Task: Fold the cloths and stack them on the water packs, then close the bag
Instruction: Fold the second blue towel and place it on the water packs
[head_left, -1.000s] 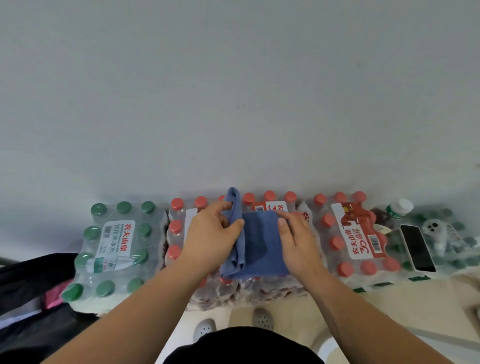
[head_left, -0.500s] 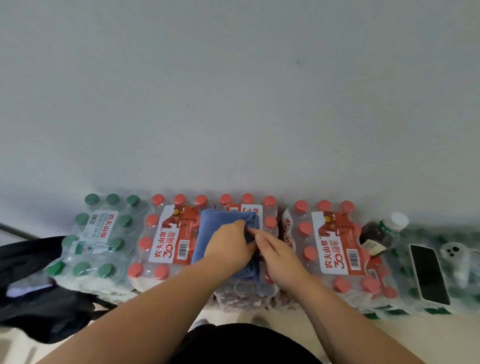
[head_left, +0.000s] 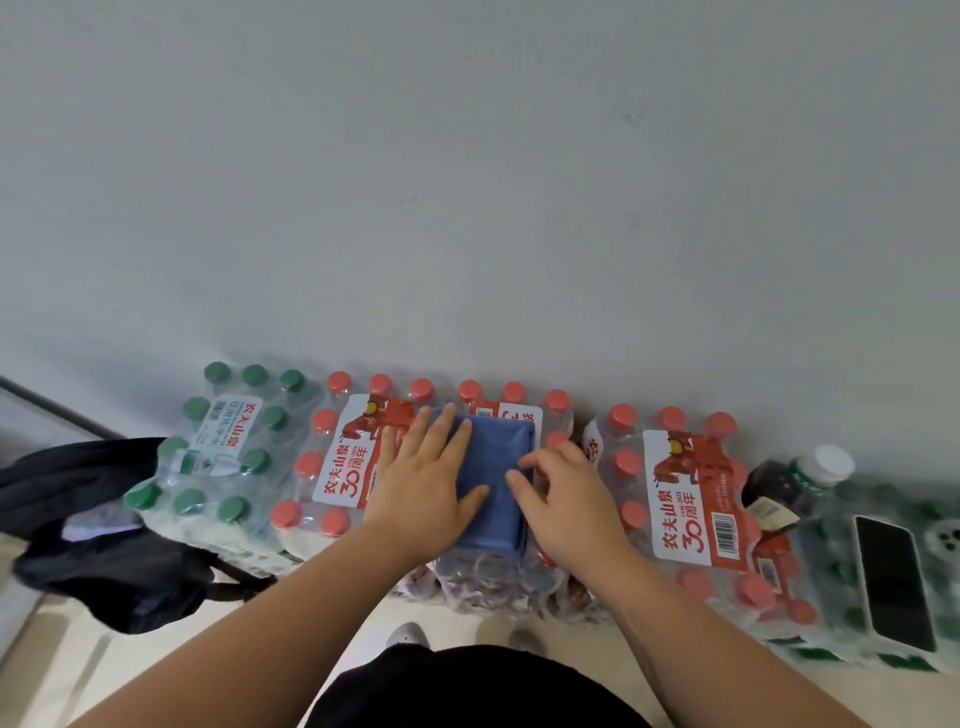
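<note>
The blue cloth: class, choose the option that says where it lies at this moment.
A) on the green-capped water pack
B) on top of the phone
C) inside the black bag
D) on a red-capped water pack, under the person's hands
D: the folded blue cloth lies on a red-capped water pack, with the left hand pressed flat on it and the right hand touching its right edge.

At the far right I see a black smartphone (head_left: 894, 582) lying flat, screen up, with a small white object (head_left: 948, 538) just beside it, too blurred to name. A dark bottle (head_left: 774, 483) with a white cap lies tilted nearby. Behind is a grey wall (head_left: 467, 182).
</note>
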